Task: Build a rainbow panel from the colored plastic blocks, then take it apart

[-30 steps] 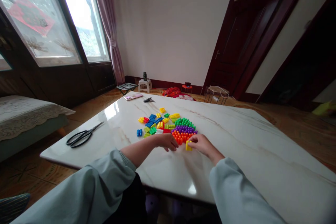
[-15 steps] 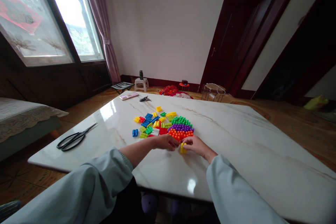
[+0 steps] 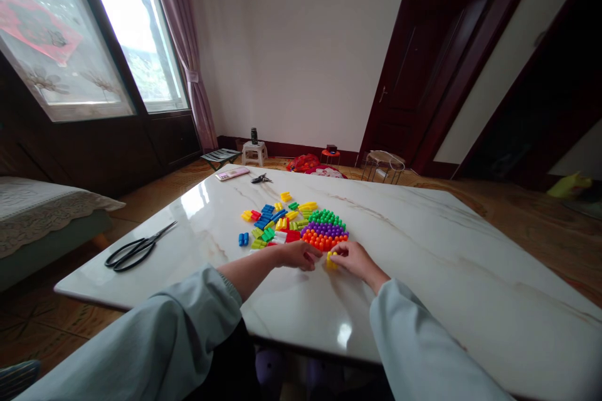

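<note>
On the white marble table (image 3: 423, 250) lies a joined patch of studded plastic blocks (image 3: 324, 230) in rows of green, purple and orange. My right hand (image 3: 355, 259) pinches a small yellow block (image 3: 331, 259) against the orange row's near edge. My left hand (image 3: 297, 254) rests with curled fingers on the table, touching the near left edge of the patch; what lies under its fingers is hidden. Loose blocks (image 3: 270, 222) in blue, yellow, green and red lie scattered left of the patch.
Black scissors (image 3: 135, 249) lie near the table's left edge. A pink phone (image 3: 232, 173) and a bunch of keys (image 3: 261, 179) sit at the far edge. A bed (image 3: 42, 213) stands left; stools (image 3: 254, 151) and a door are beyond the table.
My right hand has brought the yellow block a little closer to the orange row. My left hand has stayed beside the patch. The camera has shifted slightly.
</note>
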Available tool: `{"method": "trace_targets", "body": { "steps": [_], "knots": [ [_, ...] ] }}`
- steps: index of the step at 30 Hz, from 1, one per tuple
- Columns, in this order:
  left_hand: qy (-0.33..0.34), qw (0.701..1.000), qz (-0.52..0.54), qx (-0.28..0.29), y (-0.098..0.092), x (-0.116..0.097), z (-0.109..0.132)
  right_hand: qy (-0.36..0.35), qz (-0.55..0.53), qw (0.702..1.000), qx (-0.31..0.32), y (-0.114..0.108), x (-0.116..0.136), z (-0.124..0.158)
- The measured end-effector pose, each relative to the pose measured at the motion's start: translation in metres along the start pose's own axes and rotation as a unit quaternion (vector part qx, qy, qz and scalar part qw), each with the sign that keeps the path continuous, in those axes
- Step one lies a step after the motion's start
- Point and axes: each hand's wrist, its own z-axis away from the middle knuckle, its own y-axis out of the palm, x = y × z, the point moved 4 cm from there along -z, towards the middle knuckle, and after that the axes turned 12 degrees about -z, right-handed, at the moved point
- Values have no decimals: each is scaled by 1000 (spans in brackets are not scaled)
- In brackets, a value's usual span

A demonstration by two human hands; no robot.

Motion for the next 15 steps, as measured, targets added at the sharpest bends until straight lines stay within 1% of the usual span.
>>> {"method": "trace_targets", "body": {
  "steps": [4,6,11,15],
  "knots": [
    [-23,999,-18,25,-5,-2,7,-26,95,992,-73,-6,10,1],
    [-31,998,-37,30,-10,-2,11,-33,139,985,-92,-3,15,-1],
    [-38,997,-50,50,-20,7,24,-22,251,962,-103,8,24,-9],
    [-21,996,-56,66,-27,10,31,-8,304,948,-95,12,27,-12]
  ]
}}
